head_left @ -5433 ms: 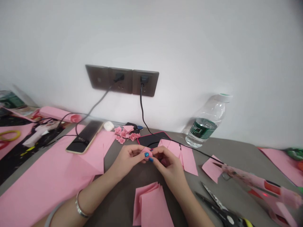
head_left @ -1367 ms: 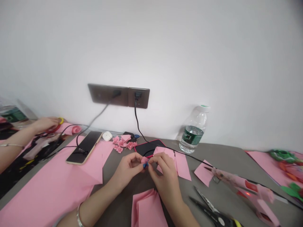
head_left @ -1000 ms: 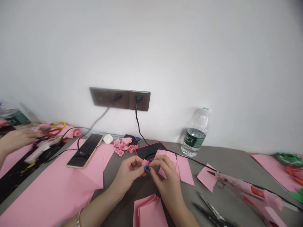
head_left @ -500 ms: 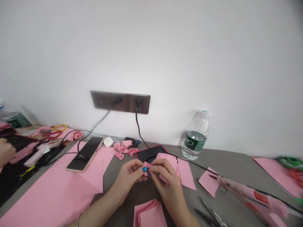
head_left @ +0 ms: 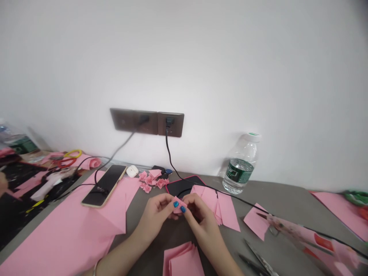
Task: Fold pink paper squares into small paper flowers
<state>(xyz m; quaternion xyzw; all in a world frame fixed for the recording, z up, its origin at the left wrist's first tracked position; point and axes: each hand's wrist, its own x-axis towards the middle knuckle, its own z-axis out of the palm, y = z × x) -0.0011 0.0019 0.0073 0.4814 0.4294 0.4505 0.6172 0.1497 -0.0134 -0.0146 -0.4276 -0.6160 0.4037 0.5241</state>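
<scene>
Between my two hands, above the grey table, is a small folded piece of pink paper (head_left: 179, 207). My left hand (head_left: 160, 214) pinches its left side, with the blue-nailed thumb on top. My right hand (head_left: 201, 220) grips the right side the same way, thumb on the near face and fingers curled behind. Just below lies a stack of pink paper pieces (head_left: 184, 260). Beyond the hands sit several small pink paper flowers (head_left: 151, 179). More cut pink paper (head_left: 227, 211) lies behind my right hand.
A phone (head_left: 105, 186) rests on large pink sheets (head_left: 63, 237) at the left. A water bottle (head_left: 240, 165) stands by the wall. Open scissors (head_left: 260, 258) and a glue gun (head_left: 304, 235) with a black cord lie at right. Another person's hand (head_left: 2, 184) shows at far left.
My right thumb has come down flat on the near face of the folded paper, and the right fingers have curled behind it. My left hand has stayed nearly still.
</scene>
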